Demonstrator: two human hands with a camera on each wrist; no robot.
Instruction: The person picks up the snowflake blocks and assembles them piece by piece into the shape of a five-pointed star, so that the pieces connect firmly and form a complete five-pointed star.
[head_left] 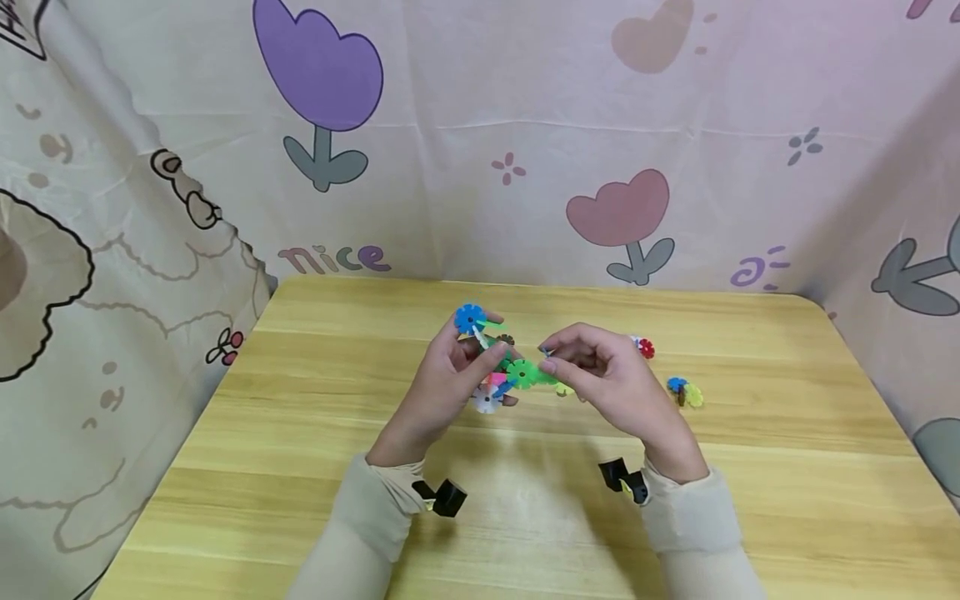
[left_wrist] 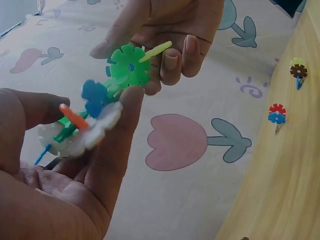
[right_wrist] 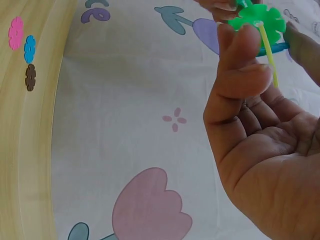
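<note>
My left hand (head_left: 442, 383) grips a cluster of interlocking plastic snowflake discs. The cluster includes a blue disc (head_left: 470, 319) at its upper end, a white disc (head_left: 487, 401) low down and a green disc (head_left: 521, 374) toward the right. In the left wrist view, an orange disc (left_wrist: 74, 117) stands edge-on beside a small blue disc (left_wrist: 95, 98). At the green end, my right hand (head_left: 615, 379) pinches a teal-blue disc (right_wrist: 276, 49), seen edge-on between thumb and fingers. A yellow disc (right_wrist: 269, 55) sticks out from the green one. Fingers hide part of the cluster.
On the wooden table (head_left: 300, 500), a red disc (head_left: 646, 348) lies with others behind my right hand. Farther right is a small group with a blue disc (head_left: 677, 384) and a yellow-green disc (head_left: 694, 395). A printed cloth (head_left: 450, 200) hangs behind the table.
</note>
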